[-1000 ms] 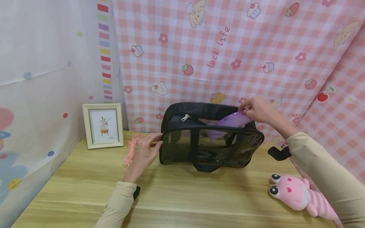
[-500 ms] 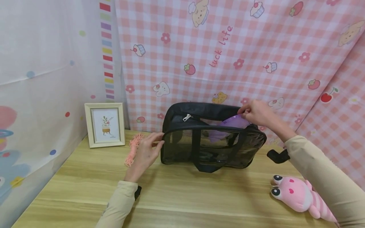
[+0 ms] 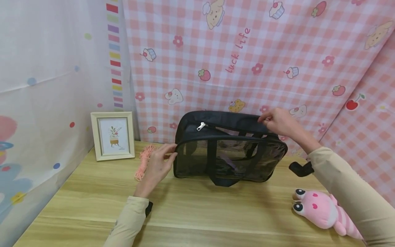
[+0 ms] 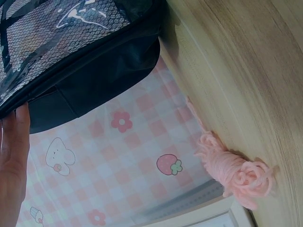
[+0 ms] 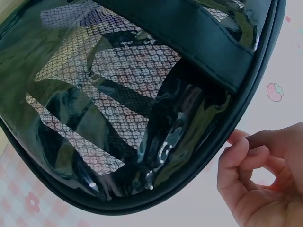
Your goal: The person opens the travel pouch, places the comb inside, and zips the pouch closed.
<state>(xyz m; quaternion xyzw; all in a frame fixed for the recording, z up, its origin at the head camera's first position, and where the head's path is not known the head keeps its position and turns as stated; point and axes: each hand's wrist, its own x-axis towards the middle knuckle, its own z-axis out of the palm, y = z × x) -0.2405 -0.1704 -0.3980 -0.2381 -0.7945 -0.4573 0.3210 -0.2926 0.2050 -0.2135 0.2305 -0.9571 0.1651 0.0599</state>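
A black zippered bag (image 3: 197, 159) with see-through sides stands on the table, its top partly unzipped. My left hand (image 3: 158, 164) holds the bag's left upper edge between thumb and fingertips; in the left wrist view the fingers (image 4: 19, 137) reach behind the dark rim. At the back right rim, my right hand (image 3: 279, 121) has its fingers curled, seeming to pinch the rim; the fingertips are partly hidden in the right wrist view. Inside the bag lies a purple comb (image 3: 229, 163), dimly seen through the front panel; its purple toothed end (image 5: 78, 16) shows through the plastic.
A cream picture frame (image 3: 112, 136) stands at the back left. Beside it is a bundle of coral yarn (image 3: 143, 164). A pink striped plush toy (image 3: 321, 209) lies at the right under my forearm. Checked cloth (image 3: 172, 73) hangs close behind the bag.
The purple comb has left my right fingers and slid from the bag's opening down to the inside. Both hands have stayed nearly in place.
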